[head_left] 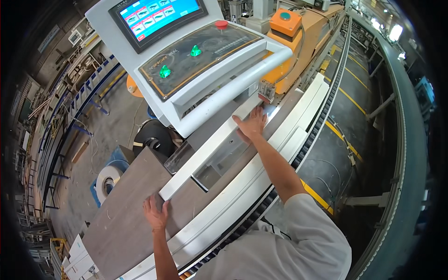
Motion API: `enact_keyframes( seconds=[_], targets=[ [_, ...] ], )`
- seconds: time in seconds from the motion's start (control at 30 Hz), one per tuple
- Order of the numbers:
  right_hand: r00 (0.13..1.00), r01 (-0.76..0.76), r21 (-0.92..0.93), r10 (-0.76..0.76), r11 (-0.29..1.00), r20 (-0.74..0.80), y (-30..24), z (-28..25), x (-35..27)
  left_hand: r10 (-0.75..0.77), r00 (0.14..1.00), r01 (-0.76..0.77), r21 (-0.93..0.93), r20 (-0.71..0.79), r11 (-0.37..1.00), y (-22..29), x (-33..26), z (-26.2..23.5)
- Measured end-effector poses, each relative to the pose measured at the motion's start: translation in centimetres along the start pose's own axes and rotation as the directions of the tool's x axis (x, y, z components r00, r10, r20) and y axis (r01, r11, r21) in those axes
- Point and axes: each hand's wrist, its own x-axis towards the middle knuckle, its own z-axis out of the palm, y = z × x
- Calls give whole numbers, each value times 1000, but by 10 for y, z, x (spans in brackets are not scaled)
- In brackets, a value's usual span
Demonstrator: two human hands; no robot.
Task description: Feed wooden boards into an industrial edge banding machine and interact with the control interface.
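Your sleeve (311, 224) looms closest; the bar (201, 152) runs between left hand (157, 214) and right hand (253, 126), fingers spread, ungripping. Steadying, seemingly; next calls for care near the block (267, 90) beyond your right fingertips.

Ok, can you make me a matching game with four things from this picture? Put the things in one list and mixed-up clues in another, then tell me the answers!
Things
1. Left hand
2. Right hand
3. Screen
4. Orange box

Clues
A. Has a green button on top
B. Toward the far end of the white strip
C. Lit up, with blue on it
D. At the near end of the white strip

Right pairs: 1-D, 2-B, 3-C, 4-A
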Motion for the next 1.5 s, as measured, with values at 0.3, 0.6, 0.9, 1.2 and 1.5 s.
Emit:
enact_keyframes(
  seconds=[0.3,0.6,0.9,1.2,1.5],
  targets=[
    [1000,29,-18,-29,999,-11,5,9,3,-64,998,64,7,-6,998,52,40,21],
    [991,95,1,-95,995,-98,8,8,6,-62,998,62,7,-34,998,101,82,52],
    [845,387,63,-382,920,374,-23,6,-116,-47,998,45,-65,-30,997,142,113,85],
    [919,338,-81,-310,938,243,-38,6,-107,101,992,-82,-211,82,974,162,150,94],
    [930,321,-157,-279,934,238,-11,-4,-45,-162,982,188,-374,99,908,125,59,28]
  ],
)
